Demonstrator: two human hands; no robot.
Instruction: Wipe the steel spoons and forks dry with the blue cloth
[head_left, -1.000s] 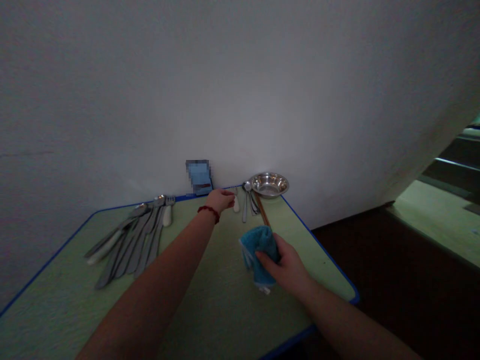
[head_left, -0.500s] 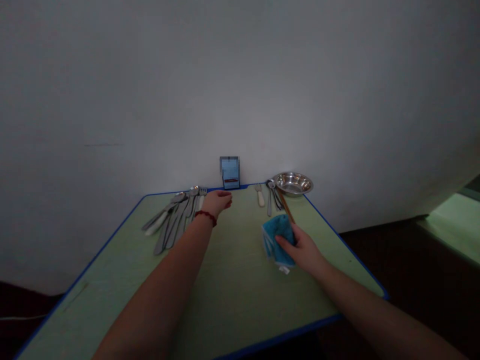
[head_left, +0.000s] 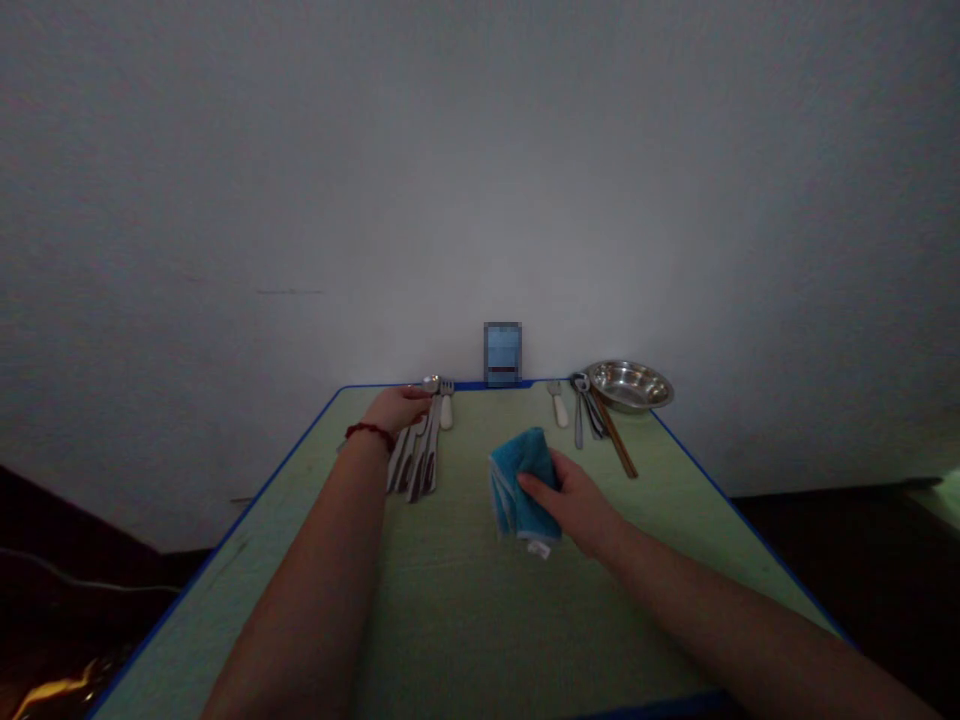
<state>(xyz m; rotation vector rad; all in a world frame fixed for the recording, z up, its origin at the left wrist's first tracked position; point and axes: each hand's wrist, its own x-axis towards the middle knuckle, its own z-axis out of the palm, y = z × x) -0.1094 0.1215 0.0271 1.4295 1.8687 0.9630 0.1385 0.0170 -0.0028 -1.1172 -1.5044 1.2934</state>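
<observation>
My left hand [head_left: 396,408] is curled over the far end of a row of steel cutlery [head_left: 415,462], close to a spoon bowl [head_left: 430,384] and a white-handled fork [head_left: 446,405]; its fingers hide part of the row. My right hand [head_left: 570,500] grips a folded blue towel [head_left: 523,483] from above and to the right, with a small white tag [head_left: 538,549] showing at the towel's near edge. Beyond the towel lie a white-handled utensil [head_left: 559,403], a few steel spoons [head_left: 582,408] and wooden chopsticks [head_left: 615,440].
A steel bowl [head_left: 630,386] sits at the far right corner of the green table [head_left: 465,600], whose blue edge meets a white wall [head_left: 480,170]. A pixelated blue object [head_left: 502,352] stands against the wall. Dark floor lies beyond both sides.
My view has turned left, squaring the table in the frame. My left hand has moved left over the cutlery row. My right hand has carried the towel left across the table.
</observation>
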